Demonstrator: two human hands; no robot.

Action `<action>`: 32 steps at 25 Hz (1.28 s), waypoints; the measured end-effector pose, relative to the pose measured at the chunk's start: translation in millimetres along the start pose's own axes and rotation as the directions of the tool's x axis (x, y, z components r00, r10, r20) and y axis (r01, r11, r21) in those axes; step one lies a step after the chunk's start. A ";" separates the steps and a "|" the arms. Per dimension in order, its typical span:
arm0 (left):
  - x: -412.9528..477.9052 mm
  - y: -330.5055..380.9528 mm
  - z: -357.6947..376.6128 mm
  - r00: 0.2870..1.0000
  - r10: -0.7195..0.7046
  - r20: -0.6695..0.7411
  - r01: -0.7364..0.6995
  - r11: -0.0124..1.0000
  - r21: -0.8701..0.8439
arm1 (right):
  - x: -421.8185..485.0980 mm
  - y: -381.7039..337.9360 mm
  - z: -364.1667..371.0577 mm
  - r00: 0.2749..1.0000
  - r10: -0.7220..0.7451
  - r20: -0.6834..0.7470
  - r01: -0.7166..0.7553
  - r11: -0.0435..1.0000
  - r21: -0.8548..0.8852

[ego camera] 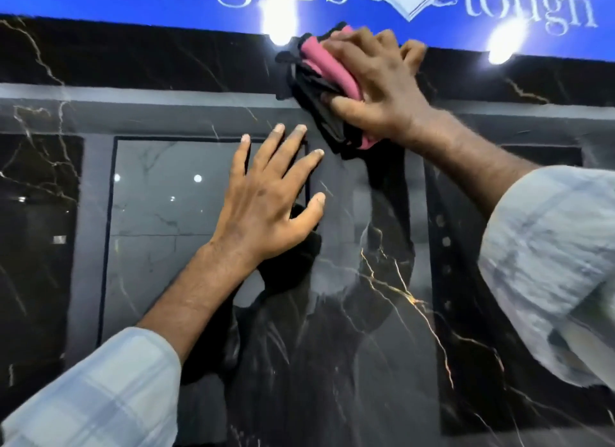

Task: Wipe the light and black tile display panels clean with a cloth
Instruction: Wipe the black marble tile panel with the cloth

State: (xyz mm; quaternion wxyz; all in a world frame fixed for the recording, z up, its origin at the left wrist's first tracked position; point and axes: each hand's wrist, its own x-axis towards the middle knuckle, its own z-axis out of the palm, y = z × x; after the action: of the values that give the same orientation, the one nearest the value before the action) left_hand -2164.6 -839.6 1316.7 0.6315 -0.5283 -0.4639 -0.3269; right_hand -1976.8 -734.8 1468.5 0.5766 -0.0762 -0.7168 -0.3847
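1. The cloth [319, 80], bunched with pink and black folds, sits against the upper part of the black tile panel [382, 313], close to the panel's top edge and just below the blue sign [133, 0].
2. The right hand [376, 80] grips the cloth: its fingers curl over the pink folds and the thumb closes under the black ones, pressing the bundle to the tile.
3. The black tile panel is glossy, with thin white veins across it and gold veins low on its right half. It fills nearly the whole view.
4. The left hand [266, 200] lies flat on the panel below and to the left of the cloth, fingers straight and spread wide, holding nothing. It is apart from the cloth.
5. A paler grey veined rectangle [166, 213] shows on the shiny surface by the left hand, whose fingers overlap its right edge. I cannot tell whether it is a reflection or an inset panel.
6. Both forearms reach up from light checked sleeves: the left sleeve [93, 390] at the bottom left, the right sleeve [549, 263] at the right edge.
7. The blue sign carries white lettering, cut off by the frame, and two bright glare spots [278, 23] sit along its lower edge.
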 end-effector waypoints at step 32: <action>-97.8 34.1 -12.7 0.965 0.035 0.262 -0.084 0.980 0.178 | -161.2 10.9 -35.8 0.933 -0.303 0.195 0.299 0.953 0.051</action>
State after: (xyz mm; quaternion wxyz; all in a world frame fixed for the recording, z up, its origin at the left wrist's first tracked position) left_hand -2165.6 -851.8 1213.1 0.6224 -0.5183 -0.5544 -0.1913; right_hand -1891.1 -696.2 1332.2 0.4364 0.0020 -0.7782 -0.4516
